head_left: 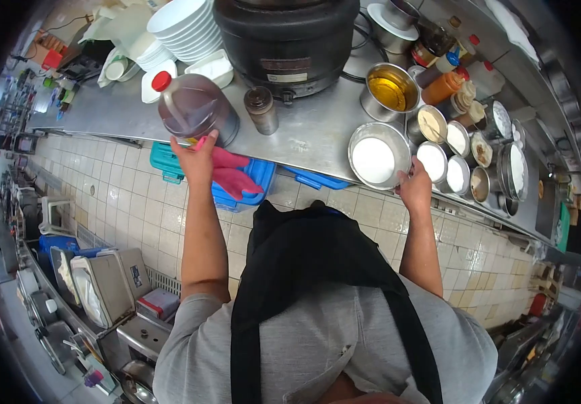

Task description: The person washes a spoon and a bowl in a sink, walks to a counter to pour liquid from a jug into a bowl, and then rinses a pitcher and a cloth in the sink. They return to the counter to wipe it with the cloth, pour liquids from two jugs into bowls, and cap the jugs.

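My left hand (196, 159) is closed on a pink cloth (236, 180) that hangs over the counter's front edge. Its fingertips are against the lower side of a large plastic jug (199, 108) with a red cap and dark liquid inside. My right hand (415, 183) grips the near right rim of a round metal pot (352, 168) holding something white. Just right of that pot stand several smaller metal containers, among them one with white contents (431, 160). A dark-lidded shaker jar (261, 111) stands beside the jug.
A big black soup kettle (287, 47) stands at the back of the steel counter (304, 145). White bowls (181, 30) are stacked behind the jug. A pot of yellow oil (391, 91) and sauce bottles (442, 87) crowd the right. Blue bins (243, 195) sit underneath.
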A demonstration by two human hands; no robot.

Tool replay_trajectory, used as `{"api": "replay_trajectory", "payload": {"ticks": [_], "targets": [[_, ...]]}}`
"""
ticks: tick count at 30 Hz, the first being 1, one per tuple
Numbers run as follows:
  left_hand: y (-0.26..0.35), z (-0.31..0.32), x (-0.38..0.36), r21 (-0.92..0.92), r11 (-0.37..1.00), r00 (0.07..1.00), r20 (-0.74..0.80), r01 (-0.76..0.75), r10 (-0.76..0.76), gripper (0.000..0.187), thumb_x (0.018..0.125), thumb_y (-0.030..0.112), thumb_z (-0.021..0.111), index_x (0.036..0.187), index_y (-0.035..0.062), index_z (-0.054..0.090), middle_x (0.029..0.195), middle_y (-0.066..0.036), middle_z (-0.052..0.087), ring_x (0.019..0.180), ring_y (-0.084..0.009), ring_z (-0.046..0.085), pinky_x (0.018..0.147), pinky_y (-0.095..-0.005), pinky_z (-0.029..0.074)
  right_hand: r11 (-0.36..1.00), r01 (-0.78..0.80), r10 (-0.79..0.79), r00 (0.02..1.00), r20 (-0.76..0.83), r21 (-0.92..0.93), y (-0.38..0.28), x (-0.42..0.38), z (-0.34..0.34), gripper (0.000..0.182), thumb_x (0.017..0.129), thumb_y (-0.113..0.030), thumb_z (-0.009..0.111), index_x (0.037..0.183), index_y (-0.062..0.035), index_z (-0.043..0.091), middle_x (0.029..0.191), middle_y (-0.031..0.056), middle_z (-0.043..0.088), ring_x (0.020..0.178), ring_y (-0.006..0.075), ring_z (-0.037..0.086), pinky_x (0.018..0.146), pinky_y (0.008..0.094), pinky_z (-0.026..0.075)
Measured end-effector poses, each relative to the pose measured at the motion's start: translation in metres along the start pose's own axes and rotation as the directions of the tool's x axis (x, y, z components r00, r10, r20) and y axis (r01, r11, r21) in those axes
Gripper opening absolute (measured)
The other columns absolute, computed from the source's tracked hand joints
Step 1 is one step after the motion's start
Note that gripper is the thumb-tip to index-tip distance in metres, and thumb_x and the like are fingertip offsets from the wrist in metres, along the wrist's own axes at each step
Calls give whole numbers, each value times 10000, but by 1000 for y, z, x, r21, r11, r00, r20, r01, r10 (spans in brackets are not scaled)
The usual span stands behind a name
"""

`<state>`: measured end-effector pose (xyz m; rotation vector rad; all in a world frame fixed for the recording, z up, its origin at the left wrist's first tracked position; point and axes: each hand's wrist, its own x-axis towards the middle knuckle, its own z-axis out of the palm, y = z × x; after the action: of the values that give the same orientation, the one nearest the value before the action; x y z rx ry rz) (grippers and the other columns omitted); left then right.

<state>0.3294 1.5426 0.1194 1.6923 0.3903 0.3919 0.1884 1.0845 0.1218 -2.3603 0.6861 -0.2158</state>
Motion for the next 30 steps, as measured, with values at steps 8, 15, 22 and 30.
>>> {"api": "replay_trajectory", "payload": {"ticks": [8, 15, 22, 30], "targets": [[14, -4, 8, 49, 997, 998, 24, -52, 51, 1003, 708, 238, 859, 1437, -62, 238, 1172, -208, 605, 1023, -219, 617, 882, -294, 474, 926, -161, 68, 961, 269, 340, -65, 2, 34, 483, 844, 49, 597, 1314, 26, 484, 1002, 168, 645, 583, 233, 678, 440, 317, 547], [16, -18, 44, 251, 968, 1000, 28, -5, -2, 969, 714, 284, 849, 1420, -53, 278, 1027, -172, 668, 955, -239, 650, 857, -317, 490, 891, -179, 22, 935, 353, 417, -122, 4, 92, 508, 850, 33, 609, 1332, 9, 453, 1047, 170, 620, 575, 224, 669, 442, 306, 549], [-10, -28, 70, 262, 961, 990, 125, -94, 63, 1002, 719, 326, 840, 1433, -57, 251, 977, -162, 669, 900, -242, 651, 824, -328, 491, 878, -203, -2, 904, 427, 433, -168, -9, 122, 532, 842, 25, 620, 1340, 10, 433, 1057, 182, 607, 566, 218, 659, 442, 294, 555], [-8, -29, 30, 66, 994, 972, 214, 83, -95, 955, 794, 285, 793, 1462, -63, 205, 782, -80, 629, 676, -120, 576, 584, -234, 450, 844, -220, -22, 897, 441, 489, -198, -5, 160, 542, 857, -44, 638, 1357, -1, 432, 1033, 172, 638, 590, 222, 674, 506, 309, 552]]}}
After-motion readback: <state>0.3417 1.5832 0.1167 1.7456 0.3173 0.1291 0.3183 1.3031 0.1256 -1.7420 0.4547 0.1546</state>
